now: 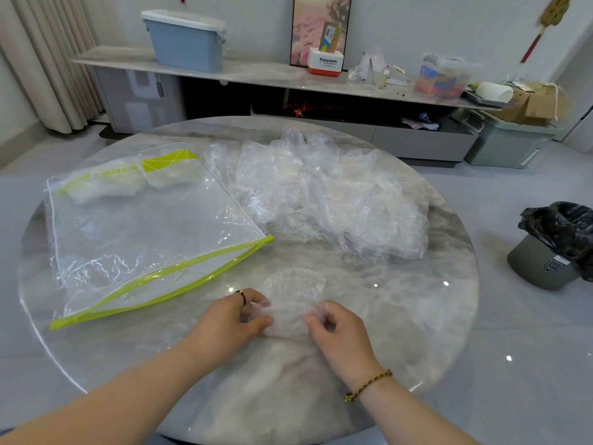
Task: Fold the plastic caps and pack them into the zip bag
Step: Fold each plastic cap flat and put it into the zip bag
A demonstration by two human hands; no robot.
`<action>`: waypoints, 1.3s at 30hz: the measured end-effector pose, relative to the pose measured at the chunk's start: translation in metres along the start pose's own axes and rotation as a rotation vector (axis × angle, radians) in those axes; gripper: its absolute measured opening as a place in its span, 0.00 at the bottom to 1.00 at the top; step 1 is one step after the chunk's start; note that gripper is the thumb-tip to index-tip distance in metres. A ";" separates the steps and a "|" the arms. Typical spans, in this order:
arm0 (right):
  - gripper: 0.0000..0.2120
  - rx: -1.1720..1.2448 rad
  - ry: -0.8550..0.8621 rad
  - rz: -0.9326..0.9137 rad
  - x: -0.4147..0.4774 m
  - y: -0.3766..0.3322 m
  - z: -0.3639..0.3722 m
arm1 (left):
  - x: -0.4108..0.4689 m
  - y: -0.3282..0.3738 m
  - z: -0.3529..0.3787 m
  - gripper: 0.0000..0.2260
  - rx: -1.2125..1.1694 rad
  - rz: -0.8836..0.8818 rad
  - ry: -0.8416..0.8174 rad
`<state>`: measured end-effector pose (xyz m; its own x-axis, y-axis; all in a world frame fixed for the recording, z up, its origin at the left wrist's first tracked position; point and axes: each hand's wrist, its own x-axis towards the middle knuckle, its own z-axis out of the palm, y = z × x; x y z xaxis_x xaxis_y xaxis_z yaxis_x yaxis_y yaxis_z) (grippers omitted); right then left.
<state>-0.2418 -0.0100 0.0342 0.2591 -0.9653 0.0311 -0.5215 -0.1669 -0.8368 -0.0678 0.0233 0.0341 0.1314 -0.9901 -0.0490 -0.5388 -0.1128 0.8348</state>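
Observation:
One clear plastic cap (290, 298) lies flat on the round marble table (417, 316) near its front. My left hand (236, 317) pinches the cap's left edge and my right hand (333, 326) pinches its right edge. A loose heap of clear plastic caps (324, 194) sits at the table's far middle. The clear zip bag (150, 232) with a lime-green zip strip lies on the left, its mouth open toward me; some white folded caps (106, 187) rest inside at its far end.
A bin with a black liner (558, 245) stands on the floor to the right. Behind the table runs a low cabinet (263, 75) carrying a blue box (186, 40) and clutter. A green crate (507, 142) sits at the far right.

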 end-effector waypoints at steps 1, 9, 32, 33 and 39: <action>0.14 -0.007 0.020 0.019 0.003 0.002 0.001 | -0.001 0.003 0.001 0.11 0.009 -0.019 0.017; 0.29 -0.509 0.179 -0.151 0.007 -0.002 -0.009 | 0.001 0.005 0.007 0.18 0.112 -0.040 0.105; 0.43 -0.563 -0.298 -0.335 0.001 -0.001 -0.002 | 0.007 -0.002 -0.009 0.23 0.734 0.605 -0.080; 0.42 -0.554 -0.284 -0.338 0.001 -0.002 -0.002 | 0.009 -0.001 -0.007 0.20 0.721 0.584 -0.089; 0.45 -0.541 -0.216 -0.311 -0.002 -0.006 -0.009 | 0.008 0.001 -0.006 0.31 0.498 0.394 0.015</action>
<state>-0.2463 -0.0089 0.0441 0.5914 -0.8034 0.0692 -0.7166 -0.5630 -0.4118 -0.0625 0.0160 0.0376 -0.1461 -0.9643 0.2207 -0.8712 0.2311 0.4331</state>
